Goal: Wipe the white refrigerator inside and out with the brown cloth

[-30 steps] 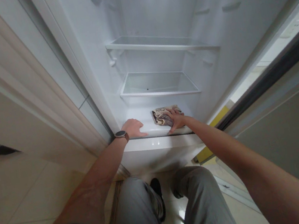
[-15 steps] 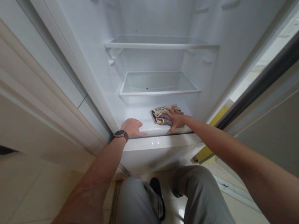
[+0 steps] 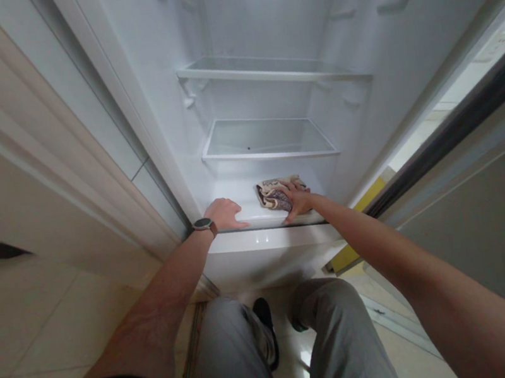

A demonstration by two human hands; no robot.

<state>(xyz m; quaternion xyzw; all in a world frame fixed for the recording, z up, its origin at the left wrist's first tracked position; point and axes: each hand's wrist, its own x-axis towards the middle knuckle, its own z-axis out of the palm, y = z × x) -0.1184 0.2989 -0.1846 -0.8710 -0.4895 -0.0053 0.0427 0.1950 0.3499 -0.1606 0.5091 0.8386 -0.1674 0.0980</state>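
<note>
A bunched, patterned beige and brown cloth [image 3: 271, 197] lies on the white floor of the refrigerator [image 3: 233, 189]. My right hand [image 3: 299, 200] presses on its right part, fingers curled over the fabric and thumb toward the front edge. Some of the cloth is hidden beneath that hand. At the left front corner of the same surface rests my left hand [image 3: 224, 214], its thumb held apart from the fingers and nothing in it. A wristwatch [image 3: 202, 224] is on my left wrist.
Above the cloth are a lower glass shelf [image 3: 268, 137] and a higher one [image 3: 271, 67]. The open refrigerator door [image 3: 487, 216] stands at the right, near a yellow object [image 3: 344, 259]. A white front sill [image 3: 270, 238] runs below my hands, above my knees.
Hardly anything differs; the camera view has shifted very slightly. Both hands and the cloth keep their places.
</note>
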